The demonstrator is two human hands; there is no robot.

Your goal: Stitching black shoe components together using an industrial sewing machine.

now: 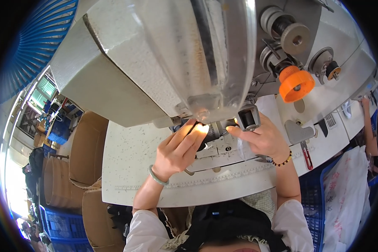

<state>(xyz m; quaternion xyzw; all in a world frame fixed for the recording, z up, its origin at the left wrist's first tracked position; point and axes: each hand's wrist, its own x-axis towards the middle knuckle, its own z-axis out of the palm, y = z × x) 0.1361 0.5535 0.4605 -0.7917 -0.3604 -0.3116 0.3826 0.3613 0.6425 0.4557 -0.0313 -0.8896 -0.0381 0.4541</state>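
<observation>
Under the head of an industrial sewing machine (pixel 126 84), both my hands work close to the needle area. My left hand (pixel 178 149), with a pale bangle at the wrist, has its fingers pressed together on a dark piece of material (pixel 214 132). A bright lamp lights its fingertips. Opposite it, my right hand (pixel 264 138), wearing a beaded bracelet, pinches the dark material's right end between thumb and finger. A metal machine part hides some of the right fingers. The needle and most of the material's shape are hidden.
The white machine table (pixel 134 168) carries thread scraps and a ruler scale. Red-handled snips (pixel 307 157) lie at right, below an orange tension knob (pixel 297 85). Cardboard boxes (pixel 86 151) and a blue crate (pixel 65 224) stand left. Another person's arm (pixel 369 130) shows far right.
</observation>
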